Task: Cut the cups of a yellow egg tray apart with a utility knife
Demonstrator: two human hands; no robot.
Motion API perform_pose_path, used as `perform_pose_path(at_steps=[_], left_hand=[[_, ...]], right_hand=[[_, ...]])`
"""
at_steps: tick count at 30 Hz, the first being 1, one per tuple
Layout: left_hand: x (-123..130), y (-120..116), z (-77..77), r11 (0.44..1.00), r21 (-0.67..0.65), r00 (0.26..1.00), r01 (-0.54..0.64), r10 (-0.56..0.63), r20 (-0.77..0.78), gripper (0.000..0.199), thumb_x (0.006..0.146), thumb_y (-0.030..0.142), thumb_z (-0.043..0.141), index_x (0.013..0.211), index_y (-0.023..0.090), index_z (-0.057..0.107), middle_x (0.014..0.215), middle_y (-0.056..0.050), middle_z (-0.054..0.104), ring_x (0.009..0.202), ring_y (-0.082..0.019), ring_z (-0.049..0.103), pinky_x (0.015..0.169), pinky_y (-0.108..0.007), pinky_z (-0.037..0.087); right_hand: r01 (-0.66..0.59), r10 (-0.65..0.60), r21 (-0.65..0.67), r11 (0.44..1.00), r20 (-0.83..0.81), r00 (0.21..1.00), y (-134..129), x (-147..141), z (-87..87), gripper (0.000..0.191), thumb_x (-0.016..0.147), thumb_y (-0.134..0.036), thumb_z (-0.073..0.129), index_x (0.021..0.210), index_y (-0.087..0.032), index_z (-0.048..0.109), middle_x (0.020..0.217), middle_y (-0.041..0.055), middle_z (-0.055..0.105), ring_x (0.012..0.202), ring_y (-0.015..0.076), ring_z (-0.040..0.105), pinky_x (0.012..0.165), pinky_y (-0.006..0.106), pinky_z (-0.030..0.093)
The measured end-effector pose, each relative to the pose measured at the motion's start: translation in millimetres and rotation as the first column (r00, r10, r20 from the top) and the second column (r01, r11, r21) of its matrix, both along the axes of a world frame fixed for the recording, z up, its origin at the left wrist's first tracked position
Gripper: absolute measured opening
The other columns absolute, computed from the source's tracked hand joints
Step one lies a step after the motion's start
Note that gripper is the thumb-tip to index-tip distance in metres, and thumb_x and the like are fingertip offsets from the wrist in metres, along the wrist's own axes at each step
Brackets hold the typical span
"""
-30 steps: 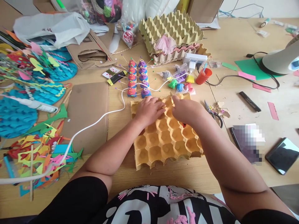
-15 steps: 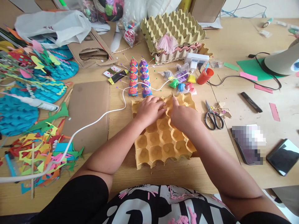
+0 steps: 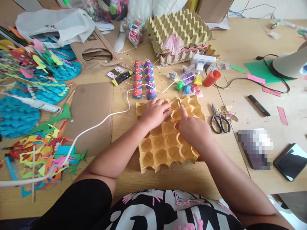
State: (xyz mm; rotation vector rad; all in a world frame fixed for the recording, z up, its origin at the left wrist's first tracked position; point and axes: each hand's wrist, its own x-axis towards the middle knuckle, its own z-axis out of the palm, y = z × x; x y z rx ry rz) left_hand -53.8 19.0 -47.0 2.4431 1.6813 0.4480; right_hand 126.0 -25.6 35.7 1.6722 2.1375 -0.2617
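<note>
At the lower left of the frame lay my loose paper scraps (image 3: 39,159), with the cardboard sheet (image 3: 92,118) to the right of them. Farther right, above the middle, stood two rows of painted figures, a red row (image 3: 137,93) and a purple row (image 3: 151,94). My left hand (image 3: 155,114) rested palm down on the upper left part of the yellow egg tray (image 3: 158,142), fingers slightly apart and gripping nothing that I could see; it had stayed put over the last second, so I took it to be steadying the tray. The tray itself sat cups up on the table in the centre of the frame. On its upper right half was my right hand (image 3: 194,129), fingers curled in and index finger stretched forward along a slim tool (image 3: 179,102), of which only a thin dark tip showed. This was the hand that had shifted: it had come back toward me across the tray, which I read as a short pulling stroke. Whether it had cut the tray I couldn't tell. To the right, the scissors (image 3: 219,123), partly behind my forearm a second earlier, now lay fully in sight.
</note>
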Motion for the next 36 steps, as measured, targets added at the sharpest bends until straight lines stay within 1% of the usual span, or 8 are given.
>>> perform_pose_path(at_steps=[5,9,12,15,18,21,24,36], left_hand=[[0.3,0.0,0.5,1.000,-0.004,1.000,-0.005,0.005,0.013,0.032,0.104,0.047,0.062,0.126,0.030,0.078,0.135,-0.009,0.071,0.128,-0.032,0.057,0.108,-0.046,0.047],[0.6,0.0,0.7,1.000,-0.002,1.000,-0.003,0.003,0.013,0.033,0.104,0.046,0.062,0.127,0.029,0.078,0.134,-0.009,0.071,0.128,-0.032,0.057,0.107,-0.046,0.048],[1.2,-0.2,1.2,1.000,-0.008,1.000,-0.010,0.010,0.007,0.033,0.104,0.047,0.063,0.127,0.029,0.078,0.136,-0.009,0.071,0.130,-0.032,0.057,0.109,-0.046,0.047],[1.6,-0.6,1.2,1.000,-0.013,1.000,-0.014,0.014,-0.002,0.030,0.104,0.045,0.063,0.124,0.029,0.079,0.137,-0.009,0.070,0.131,-0.032,0.057,0.110,-0.045,0.047],[1.3,-0.7,0.2,1.000,0.002,1.000,-0.020,0.020,-0.004,0.029,0.103,0.045,0.064,0.123,0.029,0.079,0.138,-0.009,0.069,0.130,-0.032,0.057,0.109,-0.045,0.047],[0.8,-0.3,-0.9,1.000,0.019,1.000,-0.014,0.014,0.001,0.030,0.103,0.046,0.065,0.124,0.029,0.079,0.136,-0.009,0.070,0.129,-0.031,0.058,0.108,-0.044,0.048],[0.6,-0.1,-1.3,1.000,0.027,1.000,-0.009,0.009,0.000,0.032,0.104,0.047,0.063,0.124,0.028,0.079,0.134,-0.009,0.071,0.128,-0.031,0.059,0.108,-0.044,0.048],[0.7,1.0,-2.5,1.000,0.026,1.000,-0.010,0.010,0.000,0.032,0.104,0.047,0.064,0.124,0.029,0.079,0.133,-0.008,0.071,0.127,-0.031,0.058,0.107,-0.044,0.047]], right_hand=[[-0.022,0.022,-0.020,1.000,0.028,0.999,-1.4,1.4,2.2,0.083,0.099,-0.018,0.030,0.174,-0.006,-0.004,0.102,0.0224,0.081,0.092,0.0303,0.077,0.068,0.037,0.055],[-0.023,0.023,0.000,1.000,0.029,0.999,-2.6,4.9,4.6,0.078,0.103,-0.022,0.030,0.175,-0.007,0.006,0.100,0.0204,0.081,0.092,0.0292,0.078,0.068,0.035,0.052],[0.021,-0.021,-0.003,1.000,-0.014,1.000,-0.8,10.9,12.2,0.072,0.105,-0.028,0.031,0.175,-0.013,0.019,0.101,0.0167,0.082,0.092,0.0297,0.077,0.069,0.036,0.051],[0.079,-0.073,0.058,0.995,-0.098,0.992,5.4,17.5,18.4,0.071,0.107,-0.033,0.031,0.176,-0.025,0.019,0.106,0.0132,0.082,0.090,0.0303,0.076,0.069,0.038,0.050],[0.095,-0.069,0.140,0.986,-0.177,0.982,14.4,19.5,15.0,0.070,0.107,-0.030,0.031,0.176,-0.029,0.020,0.113,0.0132,0.081,0.094,0.0303,0.075,0.071,0.038,0.049],[0.096,-0.070,0.128,0.987,-0.194,0.979,20.5,15.9,6.9,0.068,0.106,-0.029,0.030,0.174,-0.025,0.028,0.120,0.0156,0.080,0.100,0.0307,0.075,0.074,0.039,0.050],[0.124,-0.107,0.101,0.987,-0.158,0.982,21.4,10.9,3.0,0.068,0.106,-0.029,0.029,0.174,-0.022,0.028,0.122,0.0166,0.079,0.101,0.0314,0.076,0.074,0.040,0.051],[0.094,-0.088,0.125,0.988,-0.057,0.995,13.7,1.5,7.2,0.069,0.105,-0.027,0.033,0.173,-0.020,0.028,0.113,0.0157,0.081,0.098,0.0295,0.078,0.073,0.037,0.054]])
